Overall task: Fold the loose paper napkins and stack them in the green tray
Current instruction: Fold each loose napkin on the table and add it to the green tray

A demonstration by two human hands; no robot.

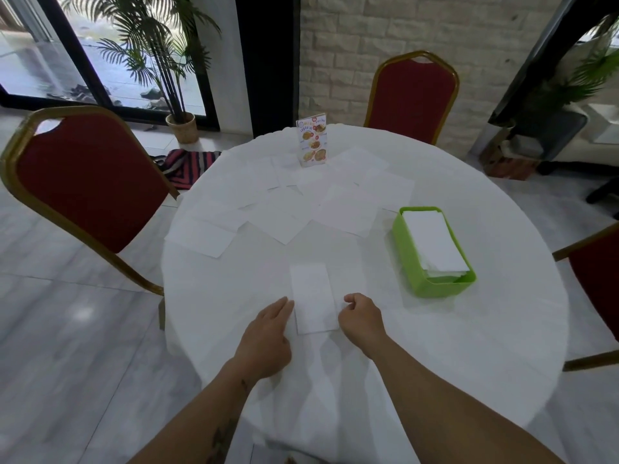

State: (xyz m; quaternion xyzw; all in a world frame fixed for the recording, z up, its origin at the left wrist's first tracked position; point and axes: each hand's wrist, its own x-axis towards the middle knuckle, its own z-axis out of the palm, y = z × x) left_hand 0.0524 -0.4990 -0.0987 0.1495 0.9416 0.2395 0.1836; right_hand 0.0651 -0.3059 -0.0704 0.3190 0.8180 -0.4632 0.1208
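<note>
Taking the green plastic tray as the landmark, the scene ran leftward from it across the round table under its white cloth.

Farthest left of the tray, and beyond it toward the upright printed menu card, the loose unfolded white paper napkins lay spread in an overlapping scatter, probably laid out flat so each could be picked off singly. About ten could be made out; white on white hid their edges, so the count was uncertain.

Nearer the person and left of the tray lay one folded white paper napkin, a narrow strip with its long side pointing away, apparently just creased. The left hand rested beside its left edge, fingers fairly straight and touching or almost touching the paper. The right hand sat just off its right edge, fingers curled, gripping nothing visible.

Inside the tray a stack of folded napkins lay lengthwise, matching its shape; their number could not be told.

Three red chairs stood around the table.
</note>
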